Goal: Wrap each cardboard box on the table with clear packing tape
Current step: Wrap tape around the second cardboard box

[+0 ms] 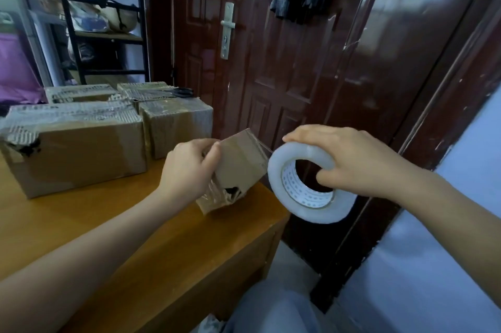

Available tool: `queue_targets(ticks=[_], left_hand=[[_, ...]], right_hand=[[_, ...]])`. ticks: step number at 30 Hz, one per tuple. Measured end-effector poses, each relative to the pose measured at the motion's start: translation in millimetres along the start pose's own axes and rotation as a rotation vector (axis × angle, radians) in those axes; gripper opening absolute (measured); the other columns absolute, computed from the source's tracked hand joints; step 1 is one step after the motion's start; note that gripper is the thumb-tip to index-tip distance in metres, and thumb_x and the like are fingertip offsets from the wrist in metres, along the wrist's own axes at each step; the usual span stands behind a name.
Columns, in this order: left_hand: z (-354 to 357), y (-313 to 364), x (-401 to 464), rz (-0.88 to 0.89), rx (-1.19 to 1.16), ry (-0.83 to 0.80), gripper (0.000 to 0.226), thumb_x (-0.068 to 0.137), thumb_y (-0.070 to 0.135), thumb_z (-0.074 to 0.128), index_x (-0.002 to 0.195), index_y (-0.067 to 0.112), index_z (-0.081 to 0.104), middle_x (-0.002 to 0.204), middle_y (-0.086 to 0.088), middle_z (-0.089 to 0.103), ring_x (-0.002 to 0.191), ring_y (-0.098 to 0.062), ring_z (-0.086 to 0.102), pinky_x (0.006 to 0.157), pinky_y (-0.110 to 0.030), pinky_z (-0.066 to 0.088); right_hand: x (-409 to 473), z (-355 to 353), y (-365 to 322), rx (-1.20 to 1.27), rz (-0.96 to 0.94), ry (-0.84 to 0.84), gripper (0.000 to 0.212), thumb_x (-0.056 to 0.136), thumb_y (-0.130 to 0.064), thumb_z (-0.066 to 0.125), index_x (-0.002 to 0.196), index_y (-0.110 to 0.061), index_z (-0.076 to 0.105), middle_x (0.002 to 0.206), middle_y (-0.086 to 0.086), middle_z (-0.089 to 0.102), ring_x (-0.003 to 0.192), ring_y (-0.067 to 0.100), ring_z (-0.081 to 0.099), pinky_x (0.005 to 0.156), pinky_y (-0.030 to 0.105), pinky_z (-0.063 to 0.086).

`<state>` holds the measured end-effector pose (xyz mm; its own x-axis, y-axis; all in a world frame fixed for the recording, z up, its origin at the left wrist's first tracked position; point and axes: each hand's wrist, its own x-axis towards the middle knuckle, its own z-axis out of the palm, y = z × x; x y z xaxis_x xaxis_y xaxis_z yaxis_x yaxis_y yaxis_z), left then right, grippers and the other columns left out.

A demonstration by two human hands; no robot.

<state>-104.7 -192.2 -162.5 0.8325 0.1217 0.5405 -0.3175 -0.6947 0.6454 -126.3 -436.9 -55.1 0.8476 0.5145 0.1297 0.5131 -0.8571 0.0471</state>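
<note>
My left hand grips a small cardboard box, tilted on one corner at the right end of the wooden table. Crumpled clear tape clings to the box's lower end. My right hand holds a large roll of clear packing tape, fingers over the rim and thumb inside the core. A short strip of tape runs from the roll to the box's upper right edge. A big taped cardboard box and a medium box stand behind on the table.
Two more boxes stand at the back, one bearing black scissors. A dark red door is right behind the table. A metal shelf rack stands at the far left. My knee is below the table edge.
</note>
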Motion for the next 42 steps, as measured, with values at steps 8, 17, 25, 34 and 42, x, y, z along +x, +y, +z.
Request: queue_targets(ticks=[8,17,25,34,42], left_hand=[[-3.8,-22.0,13.4,-0.494,-0.317,-0.144,0.026,0.102,0.027,0.042,0.094,0.016,0.064,0.094,-0.002,0.063,0.087,-0.018,0.059,0.084,-0.039,0.049],[-15.6,-12.1,39.6,0.238,0.211,-0.387,0.032,0.093,-0.001,0.043,0.105,0.013,0.069,0.104,0.006,0.058,0.102,-0.011,0.052,0.089,-0.022,0.041],[-20.8,31.3,32.6,0.067,0.504,-0.612,0.074,0.079,0.078,0.040,0.105,0.012,0.060,0.100,0.003,0.049,0.082,-0.014,0.054,0.073,-0.031,0.048],[-1.4,50.4,3.8,0.096,0.897,-0.589,0.067,0.094,0.056,0.047,0.142,0.012,0.033,0.145,-0.008,0.036,0.134,-0.025,0.039,0.106,-0.051,0.040],[18.7,59.2,-4.6,0.019,0.990,-0.593,0.085,0.095,0.062,0.037,0.149,-0.001,0.020,0.154,-0.025,0.023,0.144,-0.040,0.022,0.117,-0.044,0.026]], right_hand=[[36.5,12.2,-12.4,0.056,-0.080,0.003,0.074,0.079,-0.011,0.060,0.140,-0.047,0.038,0.143,-0.027,0.038,0.121,0.005,0.050,0.081,0.029,0.048],[50.9,10.2,-12.7,0.077,-0.099,-0.008,0.070,0.078,-0.008,0.060,0.135,-0.047,0.045,0.136,-0.029,0.045,0.117,0.000,0.049,0.081,0.025,0.045],[41.7,22.1,-7.7,0.120,-0.062,0.028,0.074,0.076,-0.008,0.059,0.137,-0.046,0.043,0.140,-0.028,0.041,0.114,0.001,0.051,0.067,0.019,0.036],[30.8,29.1,-7.2,0.185,-0.037,0.041,0.075,0.076,-0.007,0.060,0.138,-0.045,0.042,0.140,-0.028,0.040,0.104,0.004,0.056,0.070,0.023,0.046],[33.8,27.9,-10.2,0.167,-0.044,0.057,0.074,0.077,-0.006,0.057,0.137,-0.046,0.042,0.141,-0.029,0.040,0.113,0.007,0.054,0.079,0.029,0.048]])
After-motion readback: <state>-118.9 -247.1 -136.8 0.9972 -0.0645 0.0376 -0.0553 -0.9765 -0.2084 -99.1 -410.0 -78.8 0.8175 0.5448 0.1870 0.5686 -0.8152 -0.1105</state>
